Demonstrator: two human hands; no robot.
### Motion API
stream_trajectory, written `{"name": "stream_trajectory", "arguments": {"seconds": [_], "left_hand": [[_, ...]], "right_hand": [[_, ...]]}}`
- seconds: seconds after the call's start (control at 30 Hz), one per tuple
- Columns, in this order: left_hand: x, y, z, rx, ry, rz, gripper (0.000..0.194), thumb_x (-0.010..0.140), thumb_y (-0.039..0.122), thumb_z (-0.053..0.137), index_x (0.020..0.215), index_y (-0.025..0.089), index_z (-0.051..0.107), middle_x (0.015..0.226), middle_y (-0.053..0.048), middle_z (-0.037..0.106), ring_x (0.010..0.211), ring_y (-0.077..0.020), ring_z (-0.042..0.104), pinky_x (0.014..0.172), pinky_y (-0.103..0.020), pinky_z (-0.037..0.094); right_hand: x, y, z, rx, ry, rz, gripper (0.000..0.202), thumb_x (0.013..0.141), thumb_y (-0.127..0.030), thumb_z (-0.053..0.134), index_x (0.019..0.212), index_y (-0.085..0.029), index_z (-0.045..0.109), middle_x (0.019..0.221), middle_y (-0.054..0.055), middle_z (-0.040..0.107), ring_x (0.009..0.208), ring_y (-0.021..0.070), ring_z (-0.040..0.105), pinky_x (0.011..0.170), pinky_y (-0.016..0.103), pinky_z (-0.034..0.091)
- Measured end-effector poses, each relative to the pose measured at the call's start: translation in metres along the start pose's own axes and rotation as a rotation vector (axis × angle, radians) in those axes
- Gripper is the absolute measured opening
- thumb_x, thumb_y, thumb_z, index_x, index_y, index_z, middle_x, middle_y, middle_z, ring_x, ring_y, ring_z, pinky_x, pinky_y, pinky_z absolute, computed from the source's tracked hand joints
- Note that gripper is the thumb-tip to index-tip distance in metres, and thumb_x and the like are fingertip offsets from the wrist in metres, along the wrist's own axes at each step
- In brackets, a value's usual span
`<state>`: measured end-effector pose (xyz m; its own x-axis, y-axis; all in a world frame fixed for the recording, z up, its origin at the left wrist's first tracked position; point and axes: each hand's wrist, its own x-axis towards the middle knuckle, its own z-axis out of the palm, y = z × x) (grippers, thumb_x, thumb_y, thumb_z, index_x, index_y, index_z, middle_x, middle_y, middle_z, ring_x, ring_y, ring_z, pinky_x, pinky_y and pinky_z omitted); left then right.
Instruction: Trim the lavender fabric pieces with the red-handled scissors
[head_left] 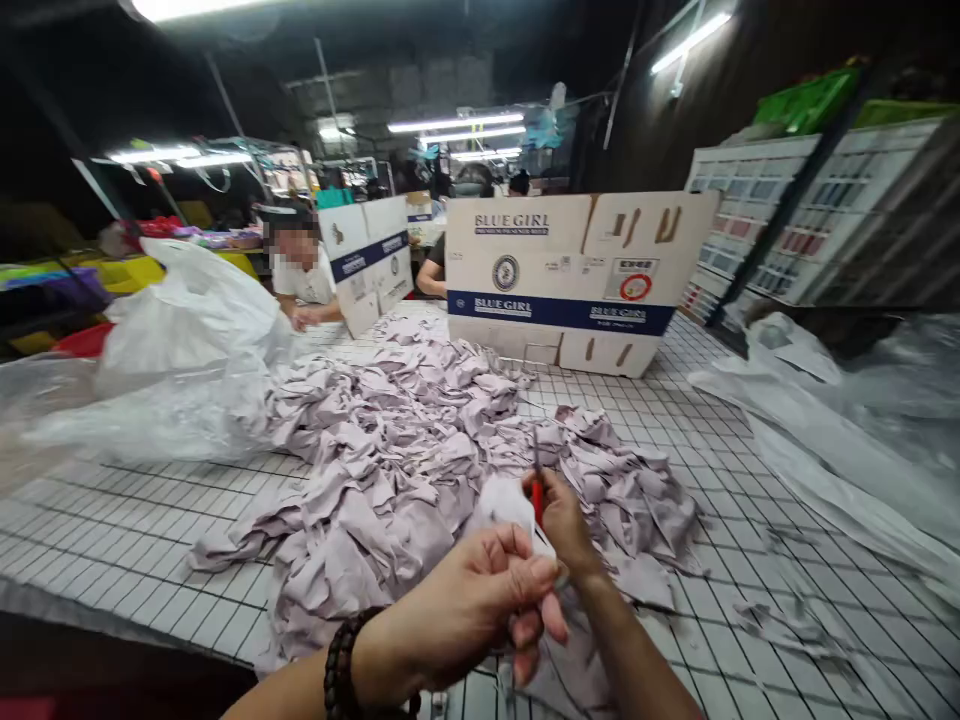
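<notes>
My left hand, with a dark beaded bracelet on its wrist, is closed in a pinch on a pale fabric piece. Just beyond it, my right hand is closed around red-handled scissors, whose thin dark blades point up and away from me. Part of the fabric lies between both hands, and its lower part is hidden behind my left fingers. A large heap of crumpled pale lilac fabric pieces spreads ahead and to the left. A smaller heap lies beyond my right hand.
The grid-patterned table carries a white plastic bag on the left and plastic sheeting on the right. Fabric scraps lie at right. Printed cardboard panels stand across the back; a co-worker sits beyond.
</notes>
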<state>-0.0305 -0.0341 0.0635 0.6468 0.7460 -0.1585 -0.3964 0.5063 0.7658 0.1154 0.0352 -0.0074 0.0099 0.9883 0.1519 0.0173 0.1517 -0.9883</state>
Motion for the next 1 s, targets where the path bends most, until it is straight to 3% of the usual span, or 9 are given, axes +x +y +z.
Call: {"name": "stream_trajectory", "arguments": {"seconds": [0.1, 0.17, 0.23, 0.3, 0.43, 0.53, 0.63, 0.83, 1.0], "left_hand": [[-0.024, 0.018, 0.005, 0.071, 0.038, -0.001, 0.040, 0.075, 0.048, 0.074, 0.082, 0.014, 0.055, 0.058, 0.001, 0.063, 0.038, -0.0037, 0.048, 0.039, -0.014, 0.039], [-0.032, 0.025, 0.006, 0.148, 0.095, -0.021, 0.043, 0.070, 0.049, 0.077, 0.081, 0.011, 0.059, 0.059, 0.001, 0.062, 0.044, -0.0022, 0.050, 0.043, -0.012, 0.035], [-0.030, 0.025, 0.002, 0.185, 0.152, -0.030, 0.048, 0.063, 0.052, 0.081, 0.078, 0.010, 0.062, 0.060, 0.002, 0.059, 0.047, -0.0006, 0.047, 0.045, -0.012, 0.031], [-0.017, 0.017, -0.009, 0.186, 0.195, -0.003, 0.056, 0.058, 0.059, 0.080, 0.078, 0.010, 0.063, 0.059, 0.003, 0.058, 0.044, -0.0009, 0.045, 0.044, -0.014, 0.028], [0.021, -0.009, -0.042, 0.040, 0.332, 0.169, 0.068, 0.051, 0.074, 0.074, 0.078, 0.014, 0.058, 0.047, 0.005, 0.054, 0.036, -0.0043, 0.040, 0.041, -0.019, 0.027], [0.037, -0.022, -0.062, -0.074, 0.378, 0.249, 0.066, 0.052, 0.073, 0.074, 0.077, 0.015, 0.056, 0.045, 0.006, 0.052, 0.035, -0.0045, 0.040, 0.042, -0.020, 0.029], [0.040, -0.024, -0.071, -0.009, 0.334, 0.241, 0.068, 0.054, 0.073, 0.074, 0.078, 0.011, 0.060, 0.046, 0.004, 0.054, 0.035, -0.0038, 0.041, 0.042, -0.019, 0.026], [0.032, -0.017, -0.069, -0.023, 0.345, 0.184, 0.067, 0.053, 0.070, 0.076, 0.079, 0.011, 0.061, 0.049, 0.002, 0.059, 0.035, -0.0038, 0.043, 0.039, -0.018, 0.025], [0.027, -0.014, -0.062, -0.125, 0.275, 0.162, 0.064, 0.058, 0.061, 0.080, 0.092, 0.009, 0.065, 0.051, 0.002, 0.061, 0.035, -0.0043, 0.046, 0.040, -0.017, 0.030]], "right_hand": [[0.030, -0.042, -0.024, -0.010, -0.100, -0.098, 0.025, 0.062, -0.028, 0.071, 0.079, -0.022, 0.055, 0.073, -0.002, 0.056, 0.061, 0.0128, 0.051, 0.054, 0.021, 0.043], [0.050, -0.073, -0.040, -0.105, -0.191, -0.182, 0.024, 0.065, -0.025, 0.071, 0.085, -0.022, 0.058, 0.082, 0.002, 0.061, 0.065, 0.0149, 0.055, 0.056, 0.023, 0.046], [0.068, -0.097, -0.042, -0.245, -0.192, -0.272, 0.019, 0.068, -0.024, 0.070, 0.084, -0.021, 0.059, 0.081, 0.003, 0.063, 0.067, 0.0163, 0.057, 0.058, 0.024, 0.047], [0.081, -0.107, -0.030, -0.364, -0.317, -0.280, 0.016, 0.068, -0.025, 0.069, 0.081, -0.021, 0.061, 0.075, 0.002, 0.063, 0.065, 0.0167, 0.056, 0.058, 0.024, 0.047], [0.082, -0.076, -0.002, -0.458, -0.546, -0.120, 0.019, 0.070, -0.032, 0.068, 0.084, -0.020, 0.064, 0.070, 0.000, 0.062, 0.063, 0.0171, 0.055, 0.056, 0.025, 0.046], [0.062, -0.030, 0.001, -0.190, -0.606, 0.032, 0.040, 0.072, -0.045, 0.072, 0.102, -0.021, 0.062, 0.079, 0.001, 0.061, 0.070, 0.0181, 0.059, 0.062, 0.027, 0.049], [0.042, 0.005, -0.001, 0.034, -0.815, 0.185, 0.044, 0.067, -0.056, 0.074, 0.089, -0.021, 0.060, 0.072, 0.000, 0.059, 0.061, 0.0165, 0.059, 0.059, 0.027, 0.049], [0.040, 0.002, -0.001, -0.081, -0.462, 0.078, 0.035, 0.066, -0.051, 0.078, 0.076, -0.020, 0.065, 0.083, 0.005, 0.065, 0.071, 0.0194, 0.061, 0.066, 0.028, 0.052], [0.027, -0.009, 0.007, -0.030, -0.533, 0.132, 0.041, 0.063, -0.059, 0.075, 0.074, -0.021, 0.062, 0.067, 0.000, 0.058, 0.062, 0.0177, 0.057, 0.059, 0.027, 0.050]]}}
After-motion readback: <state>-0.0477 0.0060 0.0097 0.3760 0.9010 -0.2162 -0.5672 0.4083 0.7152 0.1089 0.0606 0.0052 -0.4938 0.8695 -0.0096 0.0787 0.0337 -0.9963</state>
